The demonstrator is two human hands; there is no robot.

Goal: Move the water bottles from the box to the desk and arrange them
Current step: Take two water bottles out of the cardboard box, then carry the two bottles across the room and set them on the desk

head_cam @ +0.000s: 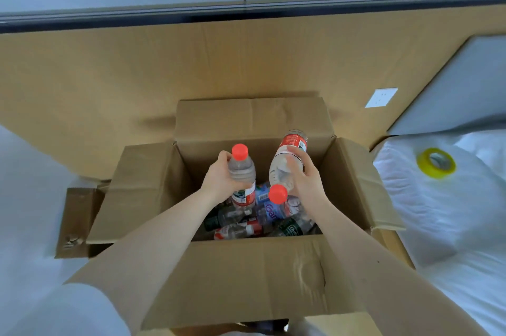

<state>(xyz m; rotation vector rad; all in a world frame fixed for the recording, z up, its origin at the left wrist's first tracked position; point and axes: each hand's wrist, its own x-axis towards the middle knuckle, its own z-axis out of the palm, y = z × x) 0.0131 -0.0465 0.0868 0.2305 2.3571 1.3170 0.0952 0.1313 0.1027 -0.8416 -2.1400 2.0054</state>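
**Grip, left.** The left hand (221,181) is clenched round the first bottle (243,171), with the fingers wrapped about the clear upper body. The red-capped end stands out above the hand, pointing away from the wearer. The labelled lower part runs out below the hand, toward the inside of the box.

**Grip, right.** The right hand (308,181) grasps the second bottle (282,168) from its right side at mid-body, with the fingers laid across the clear plastic. This bottle is reversed: the red-capped end points toward the wearer and sits just left of the heel of the hand. The red-labelled base is raised beyond the fingertips.

**Position of items.** Both held bottles are in the air over the open top of the cardboard box (246,270). They are side by side with a narrow gap between them and touch neither wall. Beneath them, loose bottles (260,219) lie jumbled on their sides on the box floor. All four flaps are folded outward.

**Surroundings.** A tan panel (137,75) with a white socket plate (381,97) stands behind the box. To the right, a roll of yellow tape (436,162) rests on white plastic-wrapped bedding (443,220).
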